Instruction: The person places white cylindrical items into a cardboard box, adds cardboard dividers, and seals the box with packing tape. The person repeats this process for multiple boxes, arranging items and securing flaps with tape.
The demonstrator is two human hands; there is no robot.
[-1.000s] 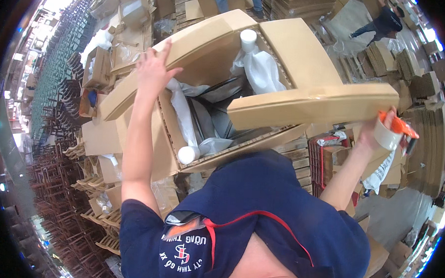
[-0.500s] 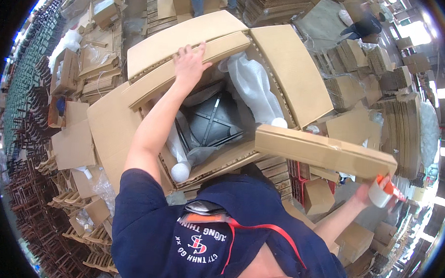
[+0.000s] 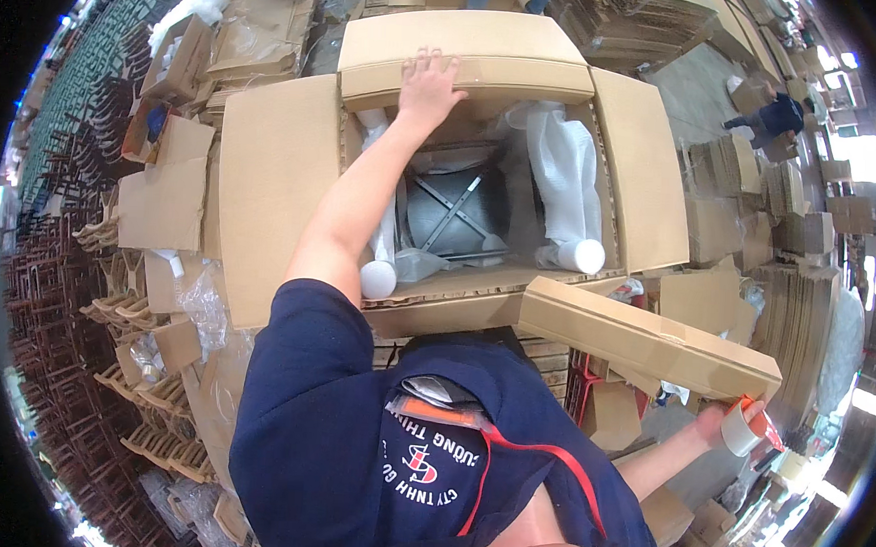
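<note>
The box (image 3: 266,178) stands open and unsealed before the person, packed with a dark chair (image 3: 455,211) and white-wrapped legs (image 3: 564,181); the left hand (image 3: 429,82) presses flat on the far flap (image 3: 467,55), the right hand (image 3: 730,423) grips a tape dispenser (image 3: 749,429) under the near flap (image 3: 650,337), so closing looks barely begun.

The left hand (image 3: 429,80) has pressed the far flap (image 3: 467,55) down flatter over the box.

The person's left hand (image 3: 429,82) presses flat on the far flap of a large open brown cardboard box (image 3: 276,183) holding a dark metal frame (image 3: 455,211) and white foam-wrapped legs (image 3: 564,176). The right hand (image 3: 734,423) grips a tape dispenser (image 3: 749,429) at the near right, beside the near flap.
</note>
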